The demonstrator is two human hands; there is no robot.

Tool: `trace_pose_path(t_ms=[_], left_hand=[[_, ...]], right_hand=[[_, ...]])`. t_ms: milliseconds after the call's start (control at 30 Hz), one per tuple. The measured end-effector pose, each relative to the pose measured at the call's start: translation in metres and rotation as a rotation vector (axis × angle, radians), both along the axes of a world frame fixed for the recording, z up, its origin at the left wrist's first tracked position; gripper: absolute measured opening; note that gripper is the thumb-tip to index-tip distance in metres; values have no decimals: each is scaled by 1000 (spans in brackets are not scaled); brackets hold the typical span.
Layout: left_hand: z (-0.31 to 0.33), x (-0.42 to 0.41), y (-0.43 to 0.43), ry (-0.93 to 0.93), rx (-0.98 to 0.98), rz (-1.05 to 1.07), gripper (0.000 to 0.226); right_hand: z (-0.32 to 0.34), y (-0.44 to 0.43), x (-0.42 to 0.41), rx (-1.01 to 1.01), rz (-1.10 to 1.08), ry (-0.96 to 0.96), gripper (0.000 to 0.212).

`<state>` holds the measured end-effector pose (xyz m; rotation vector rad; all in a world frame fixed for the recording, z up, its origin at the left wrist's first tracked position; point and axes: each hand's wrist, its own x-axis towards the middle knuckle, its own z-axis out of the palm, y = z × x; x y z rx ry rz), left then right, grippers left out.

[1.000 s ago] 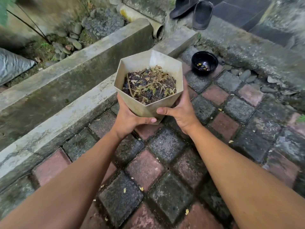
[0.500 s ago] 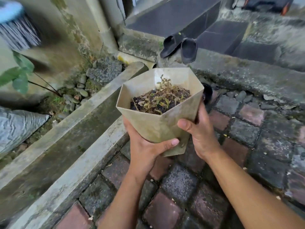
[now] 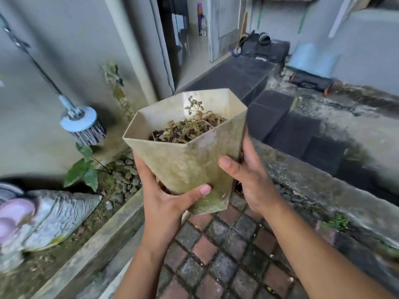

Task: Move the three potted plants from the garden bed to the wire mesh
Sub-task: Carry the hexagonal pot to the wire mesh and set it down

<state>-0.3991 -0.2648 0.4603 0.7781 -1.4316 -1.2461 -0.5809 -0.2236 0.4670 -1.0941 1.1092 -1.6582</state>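
Observation:
A beige faceted pot (image 3: pixel 194 160) with dark soil and a withered plant is held in the air above the paved ground, in the middle of the head view. My left hand (image 3: pixel 166 195) grips its lower left side, thumb across the front. My right hand (image 3: pixel 248 178) grips its right side, thumb on the front face. The garden bed (image 3: pixel 90 214) lies at lower left behind a concrete curb. No wire mesh is in view, and no other potted plant shows.
A blue brush (image 3: pixel 83 125) on a pole leans on the wall at left. A grey sack (image 3: pixel 49 216) lies on the bed. Dark steps (image 3: pixel 280 121) rise toward a doorway behind the pot. A low concrete ledge (image 3: pixel 323 180) runs along the right. Brick paving (image 3: pixel 216 255) lies underfoot.
The pot has risen with both hands, and the view has tilted up from the paving toward the wall, steps and doorway. The black bowl and the sandals have left the view.

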Motion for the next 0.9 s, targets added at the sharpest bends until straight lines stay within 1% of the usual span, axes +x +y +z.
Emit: trace_pose_path(t_ms=[67, 167, 300, 400, 467, 567, 633, 667, 800, 833, 900], left_hand=[[65, 4, 10, -8, -22, -30, 133], [166, 12, 31, -13, -25, -75, 133], [292, 34, 61, 15, -9, -158, 146], [363, 54, 76, 55, -60, -299, 143], [401, 65, 85, 45, -109, -414, 141], [448, 74, 107, 47, -127, -582, 141], [471, 73, 128, 68, -158, -694, 135], [480, 71, 140, 83, -177, -741, 131], [514, 55, 209, 140, -261, -938, 114], [521, 50, 228, 150, -273, -979, 109], [535, 39, 269, 156, -304, -1030, 105]], right_hand=[[67, 16, 7, 14, -34, -10, 103], [166, 43, 18, 18, -55, -12, 94], [298, 88, 41, 4, -142, 45, 105], [374, 129, 66, -29, -262, 59, 107], [414, 158, 86, -44, -392, 71, 105], [459, 205, 114, -86, -580, 81, 113], [484, 239, 129, -139, -684, 97, 117], [495, 256, 135, -169, -732, 122, 115], [536, 334, 146, -221, -985, 276, 95], [544, 356, 148, -230, -1037, 305, 92], [555, 402, 151, -240, -1115, 352, 93]])
